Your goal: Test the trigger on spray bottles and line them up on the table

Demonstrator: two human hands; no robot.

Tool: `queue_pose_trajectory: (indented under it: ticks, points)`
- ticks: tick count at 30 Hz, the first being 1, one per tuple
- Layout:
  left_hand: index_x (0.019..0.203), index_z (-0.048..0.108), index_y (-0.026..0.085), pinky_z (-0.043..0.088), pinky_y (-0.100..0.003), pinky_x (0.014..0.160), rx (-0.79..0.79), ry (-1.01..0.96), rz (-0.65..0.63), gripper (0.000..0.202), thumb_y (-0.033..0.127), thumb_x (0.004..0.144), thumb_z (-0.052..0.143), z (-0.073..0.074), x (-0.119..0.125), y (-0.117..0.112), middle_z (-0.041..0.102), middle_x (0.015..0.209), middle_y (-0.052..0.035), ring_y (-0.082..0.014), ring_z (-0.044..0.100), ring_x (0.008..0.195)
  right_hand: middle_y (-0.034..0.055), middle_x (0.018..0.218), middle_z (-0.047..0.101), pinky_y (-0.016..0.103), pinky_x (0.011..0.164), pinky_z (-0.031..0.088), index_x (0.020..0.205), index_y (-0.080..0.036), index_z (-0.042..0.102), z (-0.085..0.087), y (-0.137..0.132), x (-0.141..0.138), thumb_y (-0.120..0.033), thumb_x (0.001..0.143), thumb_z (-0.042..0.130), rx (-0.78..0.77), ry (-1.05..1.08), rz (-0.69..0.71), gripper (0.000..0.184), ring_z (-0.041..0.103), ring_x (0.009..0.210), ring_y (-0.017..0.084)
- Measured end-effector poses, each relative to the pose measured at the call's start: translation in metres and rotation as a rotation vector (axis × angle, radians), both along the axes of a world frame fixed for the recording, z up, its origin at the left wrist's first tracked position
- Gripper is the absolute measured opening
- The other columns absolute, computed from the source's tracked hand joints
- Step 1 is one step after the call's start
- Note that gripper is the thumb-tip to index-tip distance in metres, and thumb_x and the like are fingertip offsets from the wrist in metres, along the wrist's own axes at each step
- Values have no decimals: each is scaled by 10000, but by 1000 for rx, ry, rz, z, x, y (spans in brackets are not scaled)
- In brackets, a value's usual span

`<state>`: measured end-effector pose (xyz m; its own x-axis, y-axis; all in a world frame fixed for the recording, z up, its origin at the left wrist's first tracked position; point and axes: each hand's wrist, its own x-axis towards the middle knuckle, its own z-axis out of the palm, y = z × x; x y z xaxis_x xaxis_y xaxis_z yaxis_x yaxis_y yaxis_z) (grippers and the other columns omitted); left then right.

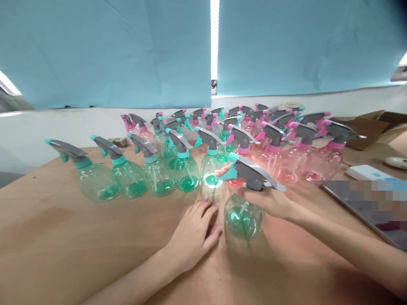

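My right hand (269,201) is wrapped round the neck of a green spray bottle (243,222), under its grey trigger head. One finger shows beyond the turquoise trigger. The bottle stands nearly upright, and it cannot be told whether its base touches the table. My left hand (195,231) lies on the tabletop just left of this bottle, fingers stretched out and holding nothing. Behind both hands runs a row of spray bottles, green ones (186,176) on the left and pink ones (294,165) on the right.
More pink and green spray bottles crowd behind the front row on the wooden table (47,228). At the right lie a dark flat tablet-like device (349,203), a white box (369,173) and a white mouse (396,162). An open cardboard box (365,127) sits farther back. Blue blinds (104,51) hang behind.
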<state>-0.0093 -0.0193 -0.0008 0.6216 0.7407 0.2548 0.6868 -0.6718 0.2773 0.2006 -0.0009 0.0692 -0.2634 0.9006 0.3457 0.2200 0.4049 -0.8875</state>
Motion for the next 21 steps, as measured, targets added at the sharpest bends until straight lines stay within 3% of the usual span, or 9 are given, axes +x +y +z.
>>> queue_pose_trajectory:
  ticks: [3,6,16,21]
  points:
    - [1281,524,151,379,-524,1031,12,15,-8,386,339,944,506,-1,-3,1,537,1325,-158,-328,461,1255,-25,679,579,309,541,467,974,-271,611,-3,2,-1,-169,684,516,35,5,5,322,547,549,151]
    - [1287,528,136,376,-525,1037,19,17,-16,397,338,946,500,-1,-4,1,540,1328,-163,-330,460,1260,2,766,658,348,610,519,1140,-276,593,-7,2,-1,-160,704,526,39,-14,-16,456,622,620,185]
    - [1285,544,155,375,-531,1032,-2,19,-15,388,320,935,513,0,-4,0,536,1337,-158,-331,463,1257,4,743,686,370,598,564,1179,-293,588,-9,4,1,-154,724,559,44,-33,5,477,681,699,230]
    - [1294,540,185,375,-524,1036,-7,-10,-22,389,314,927,525,0,-5,-1,537,1345,-139,-327,465,1260,36,914,721,389,715,576,1202,-285,581,-8,2,-2,-126,711,544,40,51,30,518,691,934,264]
